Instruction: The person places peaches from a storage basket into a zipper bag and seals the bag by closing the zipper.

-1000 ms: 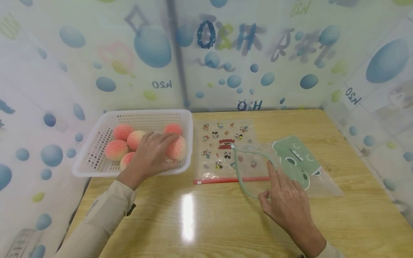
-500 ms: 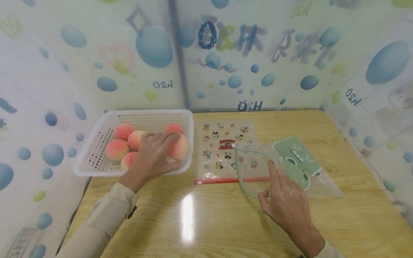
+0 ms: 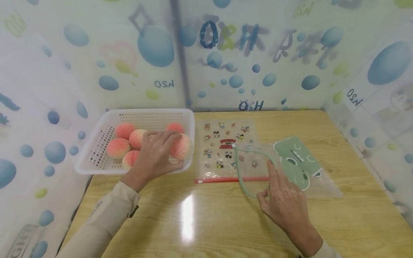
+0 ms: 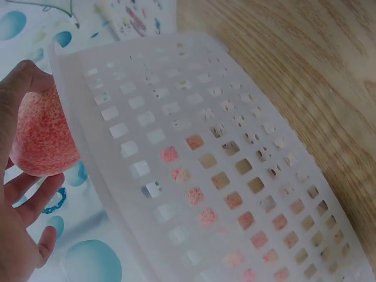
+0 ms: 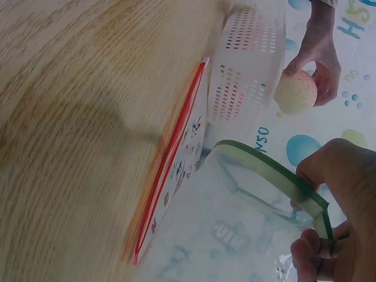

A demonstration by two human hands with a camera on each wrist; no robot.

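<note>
In the head view my left hand point(image 3: 155, 154) grips a pink-and-yellow peach point(image 3: 181, 147) at the right end of a white basket point(image 3: 192, 122). The left wrist view shows the held peach point(image 4: 44, 138) above the basket's rim, fingers and thumb around it. My right hand point(image 3: 288, 202) holds the green-edged mouth of a clear zip bag point(image 3: 295, 163) with a green cartoon face. In the right wrist view, thumb and fingers are at the green edge point(image 5: 270, 164), and the bag's mouth stands apart.
Several more peaches point(image 3: 118, 148) lie in the basket. A clear bag with a red zipper point(image 3: 226, 180) and small cartoon prints lies flat on the wooden table point(image 3: 145, 222), partly under the green-edged bag. Patterned walls point(image 3: 206, 71) enclose the table's back and sides.
My left hand and its peach have shifted slightly right toward the basket's end. My right hand stays almost still on the bag's edge.
</note>
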